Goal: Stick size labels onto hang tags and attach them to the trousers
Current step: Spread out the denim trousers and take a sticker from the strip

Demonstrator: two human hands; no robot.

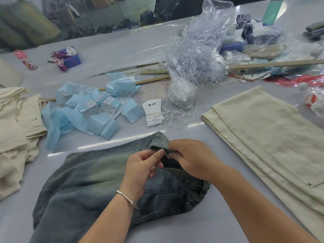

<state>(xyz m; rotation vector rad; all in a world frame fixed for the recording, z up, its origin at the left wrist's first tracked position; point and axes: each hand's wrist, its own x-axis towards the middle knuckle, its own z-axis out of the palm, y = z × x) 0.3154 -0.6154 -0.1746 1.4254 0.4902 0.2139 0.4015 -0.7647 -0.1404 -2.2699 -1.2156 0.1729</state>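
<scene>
Head view: left hand (142, 165) and right hand (191, 157) both pinch the folded waistband of the blue jeans (91, 183), fingers curled on the denim. Jeans lie flat on the table (201, 223) under both hands. Hang tags (152, 112) with strings sit beyond the hands; label strips (98, 109) beyond the left hand; beige trousers (273, 135) right of the right hand.

We see a garment workshop: folded cream trousers (273, 137), white paper hang tags (152, 109), wooden rulers (273, 64) on a grey worktable (122, 55).

Faded blue-green jeans (98, 181), cream trousers (263, 130)
</scene>
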